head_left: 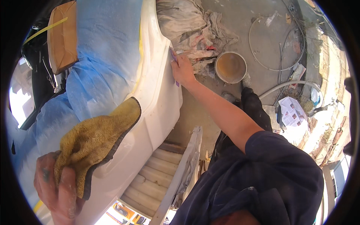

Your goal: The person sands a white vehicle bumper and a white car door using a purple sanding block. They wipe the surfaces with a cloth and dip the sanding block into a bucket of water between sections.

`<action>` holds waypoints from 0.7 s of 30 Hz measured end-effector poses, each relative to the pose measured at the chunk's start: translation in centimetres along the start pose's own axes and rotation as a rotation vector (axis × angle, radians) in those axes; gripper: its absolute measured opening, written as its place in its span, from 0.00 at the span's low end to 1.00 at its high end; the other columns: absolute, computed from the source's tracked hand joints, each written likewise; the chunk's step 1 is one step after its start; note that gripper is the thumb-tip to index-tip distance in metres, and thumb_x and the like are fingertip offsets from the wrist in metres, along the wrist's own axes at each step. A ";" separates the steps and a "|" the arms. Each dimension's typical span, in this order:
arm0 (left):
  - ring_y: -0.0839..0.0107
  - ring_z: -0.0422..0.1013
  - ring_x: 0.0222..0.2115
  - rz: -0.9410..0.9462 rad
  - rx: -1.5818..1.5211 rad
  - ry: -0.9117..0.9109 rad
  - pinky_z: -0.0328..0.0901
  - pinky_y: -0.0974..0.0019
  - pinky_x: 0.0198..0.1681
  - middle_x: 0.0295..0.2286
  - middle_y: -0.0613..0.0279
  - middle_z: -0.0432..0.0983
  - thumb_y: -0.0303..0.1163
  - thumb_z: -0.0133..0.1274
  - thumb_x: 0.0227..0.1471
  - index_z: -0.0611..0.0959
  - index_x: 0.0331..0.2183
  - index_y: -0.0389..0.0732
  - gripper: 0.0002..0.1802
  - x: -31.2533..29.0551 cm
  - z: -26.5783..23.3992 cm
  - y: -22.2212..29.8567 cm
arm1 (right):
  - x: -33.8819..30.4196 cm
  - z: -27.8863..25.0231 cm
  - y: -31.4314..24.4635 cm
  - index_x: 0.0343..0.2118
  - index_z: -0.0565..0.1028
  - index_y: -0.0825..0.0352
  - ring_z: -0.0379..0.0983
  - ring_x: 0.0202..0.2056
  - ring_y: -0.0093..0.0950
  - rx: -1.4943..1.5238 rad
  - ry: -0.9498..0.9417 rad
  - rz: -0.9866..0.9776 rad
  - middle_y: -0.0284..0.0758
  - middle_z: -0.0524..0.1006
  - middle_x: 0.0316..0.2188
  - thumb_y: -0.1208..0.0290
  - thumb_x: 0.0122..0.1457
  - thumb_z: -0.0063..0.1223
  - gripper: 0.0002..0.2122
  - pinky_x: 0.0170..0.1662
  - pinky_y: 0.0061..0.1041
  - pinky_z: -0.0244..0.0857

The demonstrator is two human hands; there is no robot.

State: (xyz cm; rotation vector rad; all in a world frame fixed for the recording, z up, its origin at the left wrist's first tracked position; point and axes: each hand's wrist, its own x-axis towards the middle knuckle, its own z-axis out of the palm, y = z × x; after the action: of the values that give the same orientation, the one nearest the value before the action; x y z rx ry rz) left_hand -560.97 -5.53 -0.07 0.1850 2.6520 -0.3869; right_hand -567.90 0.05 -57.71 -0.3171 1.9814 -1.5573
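- A person's left hand, at seven o'clock in the head view, grips a mustard-yellow cloth with dark edging, fingers closed around its bunched lower end.
- The cloth drapes over the top edge of a white car body panel that runs through the centre of the view.
- The right hand, at twelve o'clock, presses a small purple sanding pad flat against the panel's side, fingers close together over it.
- Blue masking sheet covers the surface at eleven o'clock.
- A round bucket stands on the concrete ground at one o'clock, just beside crumpled dust sheets.
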 end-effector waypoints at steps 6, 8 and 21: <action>0.33 0.81 0.43 0.004 -0.007 -0.010 0.77 0.45 0.45 0.46 0.31 0.82 0.28 0.75 0.50 0.80 0.43 0.31 0.23 0.2 -0.6 0.3 | -9.5 2.7 -3.3 0.75 0.73 0.68 0.70 0.58 0.46 0.142 0.061 -0.075 0.50 0.73 0.57 0.66 0.79 0.51 0.25 0.65 0.41 0.66; 0.34 0.81 0.43 0.033 -0.020 0.011 0.77 0.45 0.44 0.46 0.31 0.81 0.27 0.75 0.50 0.80 0.44 0.32 0.23 0.8 0.2 -0.2 | -8.7 3.2 -2.1 0.75 0.72 0.69 0.69 0.58 0.48 0.103 0.173 -0.093 0.51 0.73 0.57 0.67 0.79 0.49 0.25 0.65 0.43 0.66; 0.33 0.81 0.44 0.007 -0.014 0.004 0.76 0.43 0.44 0.45 0.31 0.81 0.28 0.76 0.49 0.79 0.44 0.32 0.25 0.2 0.4 0.0 | -8.7 3.7 -4.5 0.74 0.70 0.76 0.64 0.63 0.50 0.114 0.150 -0.080 0.50 0.70 0.62 0.72 0.77 0.54 0.26 0.68 0.47 0.61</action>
State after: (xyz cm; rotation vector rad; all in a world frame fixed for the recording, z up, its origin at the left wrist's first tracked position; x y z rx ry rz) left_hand -560.99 -5.65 -0.50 0.1904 2.6567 -0.3661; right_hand -559.58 0.33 -51.33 -0.2417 2.0029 -1.7838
